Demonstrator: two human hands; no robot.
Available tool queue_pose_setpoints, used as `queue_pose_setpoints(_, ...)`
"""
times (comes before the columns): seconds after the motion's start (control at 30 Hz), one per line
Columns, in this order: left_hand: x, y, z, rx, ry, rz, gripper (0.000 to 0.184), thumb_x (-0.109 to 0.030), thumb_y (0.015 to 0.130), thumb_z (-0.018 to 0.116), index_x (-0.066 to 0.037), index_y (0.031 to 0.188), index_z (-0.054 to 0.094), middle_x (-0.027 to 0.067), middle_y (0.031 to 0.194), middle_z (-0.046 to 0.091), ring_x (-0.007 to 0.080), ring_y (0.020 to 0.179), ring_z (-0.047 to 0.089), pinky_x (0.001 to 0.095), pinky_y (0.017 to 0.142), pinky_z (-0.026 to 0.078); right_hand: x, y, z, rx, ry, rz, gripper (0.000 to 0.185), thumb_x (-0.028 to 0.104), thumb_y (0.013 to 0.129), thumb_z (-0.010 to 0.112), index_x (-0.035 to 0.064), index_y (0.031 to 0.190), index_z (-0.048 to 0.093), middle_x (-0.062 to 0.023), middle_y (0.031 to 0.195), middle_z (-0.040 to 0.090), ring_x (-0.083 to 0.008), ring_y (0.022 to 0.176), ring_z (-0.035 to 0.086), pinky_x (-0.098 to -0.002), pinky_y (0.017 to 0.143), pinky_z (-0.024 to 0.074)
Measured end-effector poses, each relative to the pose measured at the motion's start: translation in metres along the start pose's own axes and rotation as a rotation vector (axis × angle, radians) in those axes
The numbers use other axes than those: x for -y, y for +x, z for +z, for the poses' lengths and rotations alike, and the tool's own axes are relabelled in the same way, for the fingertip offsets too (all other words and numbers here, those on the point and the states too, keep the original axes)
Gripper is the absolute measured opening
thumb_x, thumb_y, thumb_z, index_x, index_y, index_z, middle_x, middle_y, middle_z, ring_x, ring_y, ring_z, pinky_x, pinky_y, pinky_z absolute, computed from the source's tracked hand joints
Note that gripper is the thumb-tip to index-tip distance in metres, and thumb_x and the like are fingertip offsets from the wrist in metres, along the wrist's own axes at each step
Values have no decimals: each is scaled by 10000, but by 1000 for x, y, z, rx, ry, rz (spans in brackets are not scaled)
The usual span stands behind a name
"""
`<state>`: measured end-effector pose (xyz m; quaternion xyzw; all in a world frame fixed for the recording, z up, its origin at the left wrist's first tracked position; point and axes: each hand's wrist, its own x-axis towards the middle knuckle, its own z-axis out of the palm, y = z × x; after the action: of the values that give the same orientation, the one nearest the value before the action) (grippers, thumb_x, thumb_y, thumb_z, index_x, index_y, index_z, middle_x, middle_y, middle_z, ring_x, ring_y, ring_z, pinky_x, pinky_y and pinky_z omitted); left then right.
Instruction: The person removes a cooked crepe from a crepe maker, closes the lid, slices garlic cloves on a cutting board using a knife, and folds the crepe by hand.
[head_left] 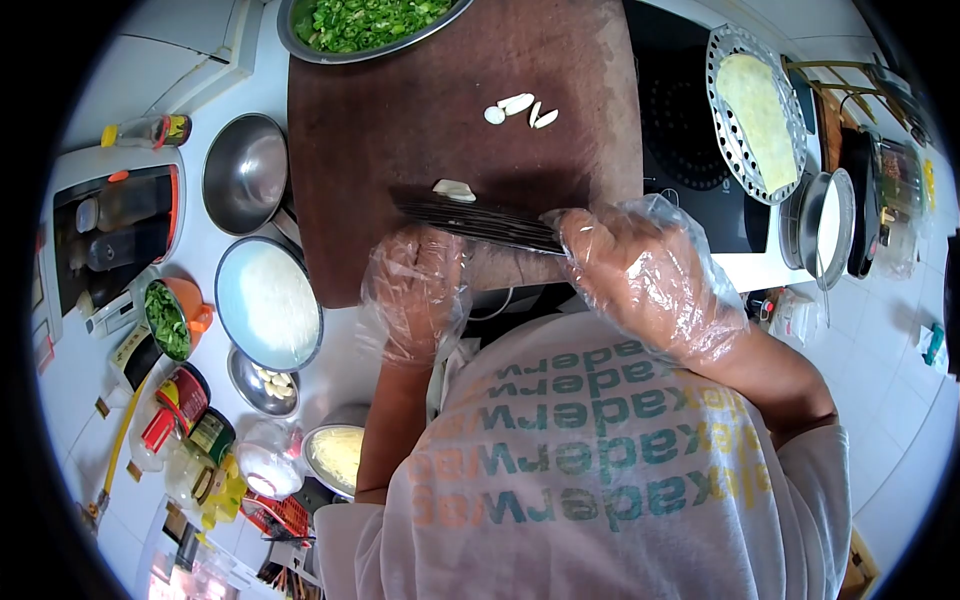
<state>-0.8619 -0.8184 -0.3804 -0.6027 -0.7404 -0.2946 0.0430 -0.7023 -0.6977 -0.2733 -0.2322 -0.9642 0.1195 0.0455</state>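
Note:
My right hand (pixel 640 262), in a clear plastic glove, is wrapped round the handle of a dark-bladed kitchen knife (pixel 485 222). The blade reaches left across the near part of the brown cutting board (pixel 400 110). My left hand (pixel 415 278), gloved too, is closed close by the blade's left end; its fingertips are hidden, so what they hold, if anything, does not show. Just beyond the blade lies a pale piece of garlic (pixel 455 190). Several cut garlic pieces (pixel 517 103) rest farther back on the board.
A metal bowl of chopped greens (pixel 375 55) sits at the board's far left corner. Left of the board stand an empty steel pan (pixel 245 173), a pale basin (pixel 268 305) and a small bowl of garlic cloves (pixel 270 400). A perforated rack with a flat sheet (pixel 755 110) is over the black cooktop (pixel 690 215).

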Motion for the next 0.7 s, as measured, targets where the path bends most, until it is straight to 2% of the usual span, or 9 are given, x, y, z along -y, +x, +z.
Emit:
queue_pose_setpoints(0.2,4,0,2,-11,-57,36,294,-72,730,669,-66,1021,630,83,773,574,243,678,540,384,611,444,0,0,2,-21,16,6,101,36,687,567,53,771,514,-63,582,539,-212,544,603,-326,483,486)
queue_pose_setpoints(0.33,5,-9,2,110,31,-52,266,-175,724,680,-53,958,642,129,926,573,318,860,528,449,753,436,1,2,1,-15,-4,13,85,34,690,567,52,751,511,-69,570,543,-212,532,603,-323,478,484)
queue_pose_setpoints(0.53,2,-8,3,78,35,-84,245,-170,745,685,-52,955,644,119,872,592,300,823,542,427,743,439,3,6,0,46,-57,26,71,33,698,564,58,736,511,-77,571,571,-209,539,617,-313,490,488)
queue_pose_setpoints(0.63,0,-3,4,21,9,-68,223,-165,762,687,-63,956,647,105,820,594,283,787,548,408,717,443,5,8,3,192,-50,135,199,80,722,632,53,877,509,-122,681,570,-295,593,607,-389,526,479)
queue_pose_setpoints(0.7,-1,-1,2,-3,-5,-57,209,-161,771,689,-73,956,648,94,797,594,269,762,548,396,694,446,5,8,4,160,-38,131,192,88,734,629,58,875,502,-126,679,573,-307,594,602,-394,531,477)
